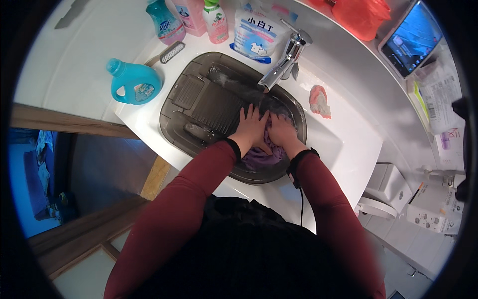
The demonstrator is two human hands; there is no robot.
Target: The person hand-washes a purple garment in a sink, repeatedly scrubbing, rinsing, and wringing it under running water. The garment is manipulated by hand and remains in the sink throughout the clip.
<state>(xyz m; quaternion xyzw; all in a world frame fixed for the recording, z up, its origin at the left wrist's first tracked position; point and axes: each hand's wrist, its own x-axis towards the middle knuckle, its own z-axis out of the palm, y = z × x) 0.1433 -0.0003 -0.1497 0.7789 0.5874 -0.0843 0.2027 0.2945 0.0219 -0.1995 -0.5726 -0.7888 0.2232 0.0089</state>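
Observation:
A dark translucent plastic washbasin (175,144) with a built-in ridged washboard (218,110) stands in the white sink. Water and a soaked purple cloth (263,159) are inside it, at the end nearer to me. My left hand (251,130) presses on the cloth beside the washboard, palm down, fingers spread. Close against it, my right hand (282,131) has its fingers curled into the bunched cloth. Part of the cloth is hidden under both hands. The chrome faucet (283,61) reaches over the basin rim, just beyond my fingers.
A teal detergent jug (136,83) and a scrub brush (172,52) sit left of the basin. Several bottles (216,24) and a detergent pouch (257,35) line the back. A pink-and-white cloth (319,101) lies right of the faucet. A phone (410,39) leans on the ledge. A cable (301,209) hangs from my right wrist.

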